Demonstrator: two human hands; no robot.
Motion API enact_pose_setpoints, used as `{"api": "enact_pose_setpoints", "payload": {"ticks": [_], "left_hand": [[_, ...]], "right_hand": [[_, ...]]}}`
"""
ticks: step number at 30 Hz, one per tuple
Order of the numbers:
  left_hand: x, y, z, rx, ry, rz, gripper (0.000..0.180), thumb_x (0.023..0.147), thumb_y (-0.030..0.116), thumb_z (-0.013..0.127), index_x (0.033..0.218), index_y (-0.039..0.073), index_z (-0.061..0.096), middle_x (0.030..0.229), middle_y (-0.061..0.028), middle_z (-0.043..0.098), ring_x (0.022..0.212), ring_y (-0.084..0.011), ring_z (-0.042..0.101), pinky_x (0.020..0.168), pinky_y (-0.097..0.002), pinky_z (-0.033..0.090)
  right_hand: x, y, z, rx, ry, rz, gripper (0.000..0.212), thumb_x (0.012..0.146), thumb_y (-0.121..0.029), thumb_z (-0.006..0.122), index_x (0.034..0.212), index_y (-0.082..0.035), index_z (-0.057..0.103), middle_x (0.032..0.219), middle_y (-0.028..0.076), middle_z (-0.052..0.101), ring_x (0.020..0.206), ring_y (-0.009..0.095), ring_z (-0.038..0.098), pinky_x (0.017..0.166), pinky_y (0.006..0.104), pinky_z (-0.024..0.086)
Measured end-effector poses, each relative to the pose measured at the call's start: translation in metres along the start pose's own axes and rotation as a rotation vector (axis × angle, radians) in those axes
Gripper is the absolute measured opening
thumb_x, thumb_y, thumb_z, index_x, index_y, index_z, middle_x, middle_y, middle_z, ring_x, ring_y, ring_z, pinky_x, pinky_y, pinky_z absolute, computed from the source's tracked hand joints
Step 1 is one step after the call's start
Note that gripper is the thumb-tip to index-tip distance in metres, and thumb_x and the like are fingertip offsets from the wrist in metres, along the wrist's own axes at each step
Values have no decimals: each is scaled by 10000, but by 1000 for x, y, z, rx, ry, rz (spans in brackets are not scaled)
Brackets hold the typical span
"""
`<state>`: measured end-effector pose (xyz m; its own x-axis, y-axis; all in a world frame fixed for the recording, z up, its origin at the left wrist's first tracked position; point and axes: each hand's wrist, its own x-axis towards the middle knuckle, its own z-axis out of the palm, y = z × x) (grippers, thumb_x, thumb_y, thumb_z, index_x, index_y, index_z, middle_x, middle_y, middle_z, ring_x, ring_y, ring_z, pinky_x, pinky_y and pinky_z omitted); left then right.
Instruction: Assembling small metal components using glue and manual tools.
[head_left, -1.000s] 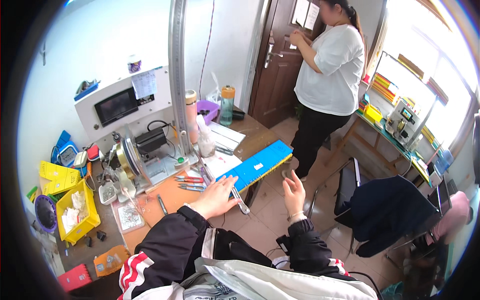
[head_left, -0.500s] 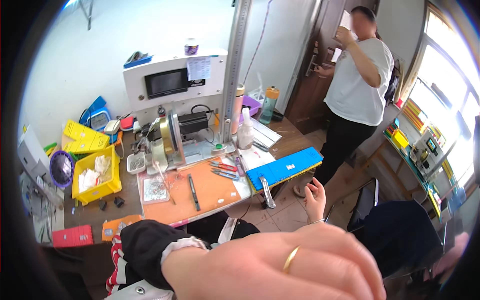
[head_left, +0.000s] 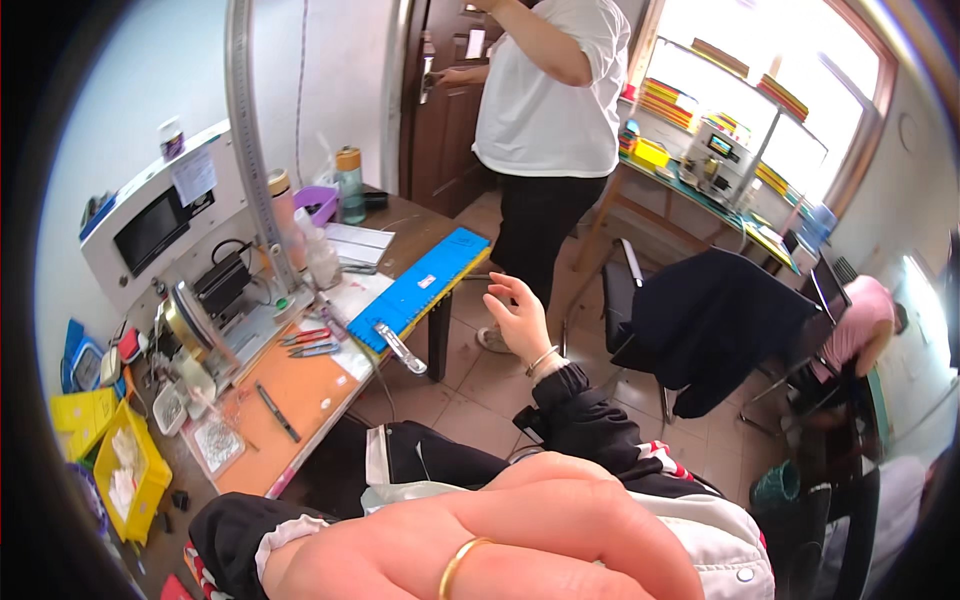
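Note:
Very close to the camera, my left hand (head_left: 490, 530) fills the lower middle, with a gold ring on one finger. Its fingers are bent and lie together; their tips and anything in them are hidden. My right hand (head_left: 522, 325) is raised past the front edge of the worktable, with a bracelet at the wrist. Its fingers are loosely bent and apart, holding nothing. Nearest to it is a long blue board (head_left: 420, 285) with a yellow edge, on the table's right end. A silver metal clip (head_left: 400, 348) sits at the board's near end.
The worktable bears an orange mat (head_left: 300, 400), tweezers (head_left: 278, 412), a machine with a dark screen (head_left: 152, 240) and a yellow bin (head_left: 150, 480). A person in white (head_left: 545, 100) stands by the door. Right of me is a chair draped with a dark jacket (head_left: 710, 330); another person in pink (head_left: 860, 325) bends over.
The view has turned to the right, so the table shifts left and the chair and pink-clad person show more. My right forearm shows more. My left hand stays close to the camera.

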<state>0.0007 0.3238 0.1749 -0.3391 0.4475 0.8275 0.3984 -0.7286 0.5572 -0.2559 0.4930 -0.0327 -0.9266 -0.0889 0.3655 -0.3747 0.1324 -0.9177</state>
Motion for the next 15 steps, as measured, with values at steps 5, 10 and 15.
{"api": "enact_pose_setpoints", "payload": {"ticks": [5,10,15], "left_hand": [[18,-5,4,-9,-133,-139,246,987,78,491,1169,-69,568,1279,-186,533,1181,-354,517,1009,-449,396],[39,-29,31,-72,273,325,148,883,84,687,839,-48,739,818,-117,704,718,-182,632,653,-283,482],[38,-48,23,-14,82,584,120,861,3,684,959,-52,729,906,-111,722,788,-180,645,697,-277,461]], "right_hand": [[15,-17,-37,50,129,7,383,880,-99,698,1249,-51,609,1083,91,670,614,64,569,562,225,476],[51,-70,-77,219,363,-121,568,888,-88,690,1396,-11,448,1008,87,655,580,63,534,512,216,453],[80,-128,-163,423,639,-285,605,887,-44,661,1428,-64,389,880,30,624,543,52,491,421,193,361]]}}
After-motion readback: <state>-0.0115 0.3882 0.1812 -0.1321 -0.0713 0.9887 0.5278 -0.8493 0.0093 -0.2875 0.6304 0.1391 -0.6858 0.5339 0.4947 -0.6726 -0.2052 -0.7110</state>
